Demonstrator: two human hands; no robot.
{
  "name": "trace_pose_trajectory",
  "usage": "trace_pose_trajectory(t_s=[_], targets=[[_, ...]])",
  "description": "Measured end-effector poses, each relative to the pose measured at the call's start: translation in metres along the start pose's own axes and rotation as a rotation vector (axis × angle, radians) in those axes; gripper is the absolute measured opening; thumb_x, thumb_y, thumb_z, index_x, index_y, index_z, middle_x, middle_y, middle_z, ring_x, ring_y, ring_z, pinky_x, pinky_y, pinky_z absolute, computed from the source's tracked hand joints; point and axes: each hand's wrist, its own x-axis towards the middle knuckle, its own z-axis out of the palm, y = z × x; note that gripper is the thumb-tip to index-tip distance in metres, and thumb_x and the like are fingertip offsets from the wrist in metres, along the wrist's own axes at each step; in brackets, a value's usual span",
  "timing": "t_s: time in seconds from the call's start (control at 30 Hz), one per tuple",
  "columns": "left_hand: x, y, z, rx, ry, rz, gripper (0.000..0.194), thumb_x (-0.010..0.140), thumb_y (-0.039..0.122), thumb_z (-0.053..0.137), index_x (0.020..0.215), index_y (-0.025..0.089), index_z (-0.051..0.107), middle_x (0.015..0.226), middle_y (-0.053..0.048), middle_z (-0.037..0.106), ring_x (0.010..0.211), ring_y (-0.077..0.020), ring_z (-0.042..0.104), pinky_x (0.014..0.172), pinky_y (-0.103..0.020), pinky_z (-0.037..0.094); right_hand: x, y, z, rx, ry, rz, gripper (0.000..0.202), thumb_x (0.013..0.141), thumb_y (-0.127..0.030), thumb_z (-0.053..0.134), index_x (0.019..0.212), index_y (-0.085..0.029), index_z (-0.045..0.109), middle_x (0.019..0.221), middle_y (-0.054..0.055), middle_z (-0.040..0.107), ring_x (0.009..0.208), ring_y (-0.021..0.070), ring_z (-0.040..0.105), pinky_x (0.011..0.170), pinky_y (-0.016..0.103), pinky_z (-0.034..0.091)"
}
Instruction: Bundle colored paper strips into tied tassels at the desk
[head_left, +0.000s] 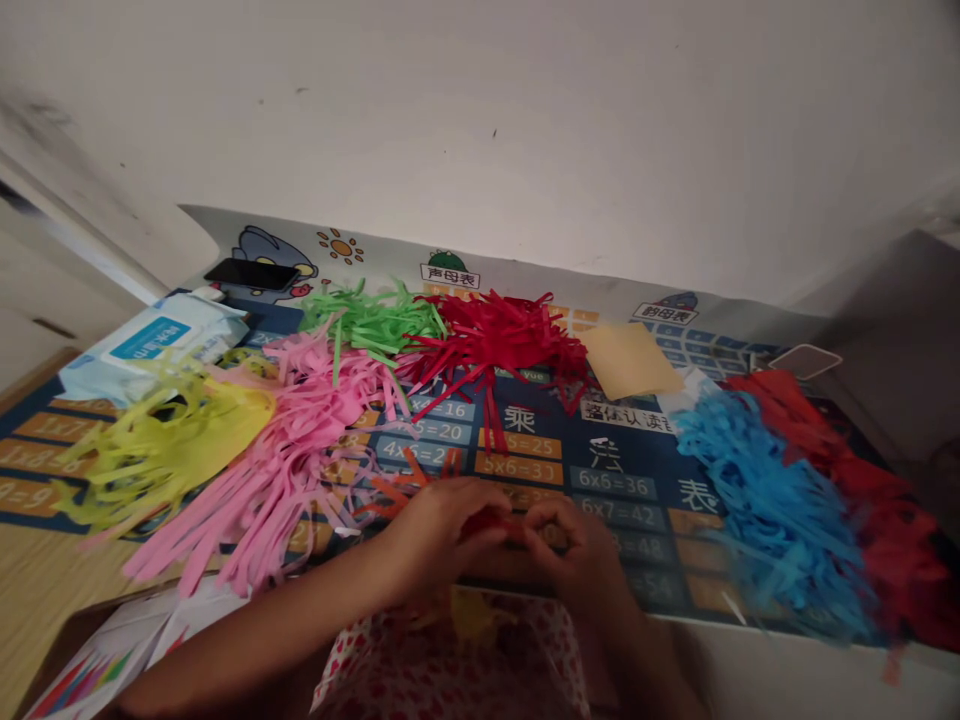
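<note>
Near the front edge of the table, my left hand (pixel 450 515) and my right hand (pixel 570 550) pinch an orange-red piece of fringed paper (pixel 487 525) between them. Its orange strips (pixel 405 487) stick out past my left hand, and my fingers hide much of the rest. Just left of my left hand lies a heap of pink paper strips (pixel 315 430). Beyond my hands is a red heap of paper strips (pixel 499 340). Off to the right of my right hand spreads a blue heap (pixel 772 510).
Yellow fringed paper (pixel 202 430) and green strips (pixel 375 315) lie on the left. A wipes pack (pixel 161 340) and a dark phone (pixel 251 273) sit behind. A tan paper square (pixel 631 360) rests right of centre, with red paper (pixel 877 500) at the far right. A wall closes the back.
</note>
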Motion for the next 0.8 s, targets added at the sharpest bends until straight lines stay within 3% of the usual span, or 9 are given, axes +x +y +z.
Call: trace_pose_trajectory(t_s=[0.2, 0.33, 0.5, 0.63, 0.8], targets=[[0.001, 0.001, 0.002, -0.047, 0.052, -0.062, 0.008, 0.084, 0.017, 0.059, 0.085, 0.019, 0.067, 0.075, 0.000, 0.069, 0.066, -0.0129, 0.061, 0.060, -0.020, 0.041, 0.002, -0.003, -0.001, 0.015, -0.034, -0.005, 0.009, 0.080, -0.021, 0.061, 0.081, -0.024, 0.070, 0.080, 0.002, 0.071, 0.075, 0.0178, 0.064, 0.070, 0.027, 0.048], [0.003, 0.001, 0.003, -0.069, 0.058, 0.006, 0.011, 0.087, 0.024, 0.058, 0.089, 0.019, 0.068, 0.079, -0.003, 0.071, 0.072, -0.0146, 0.063, 0.065, -0.022, 0.045, 0.003, 0.000, -0.004, 0.066, -0.065, 0.051, 0.008, 0.084, -0.027, 0.063, 0.083, -0.024, 0.071, 0.080, 0.001, 0.073, 0.075, 0.0183, 0.066, 0.068, 0.027, 0.048], [0.004, -0.002, 0.004, -0.052, 0.064, 0.101, 0.012, 0.087, 0.024, 0.060, 0.086, 0.017, 0.070, 0.079, -0.005, 0.071, 0.074, -0.0156, 0.063, 0.068, -0.023, 0.046, 0.000, -0.001, -0.010, -0.038, -0.006, -0.051, 0.016, 0.089, -0.029, 0.059, 0.077, -0.025, 0.068, 0.073, -0.001, 0.070, 0.071, 0.0171, 0.062, 0.074, 0.029, 0.044], [0.000, -0.004, 0.006, -0.046, 0.119, 0.085, 0.015, 0.089, 0.024, 0.057, 0.084, 0.017, 0.069, 0.079, -0.005, 0.070, 0.072, -0.0147, 0.063, 0.066, -0.023, 0.046, -0.004, -0.005, -0.013, -0.100, -0.005, -0.087, 0.015, 0.091, -0.030, 0.057, 0.079, -0.025, 0.066, 0.074, -0.001, 0.070, 0.074, 0.0182, 0.061, 0.079, 0.032, 0.042], [-0.005, 0.000, 0.011, -0.093, 0.147, 0.093, 0.016, 0.090, 0.028, 0.058, 0.087, 0.019, 0.071, 0.078, -0.004, 0.071, 0.072, -0.0140, 0.065, 0.066, -0.022, 0.048, -0.009, -0.008, -0.005, -0.069, 0.020, -0.094, 0.014, 0.090, -0.030, 0.056, 0.086, -0.025, 0.068, 0.080, 0.001, 0.071, 0.078, 0.0188, 0.062, 0.073, 0.030, 0.044]])
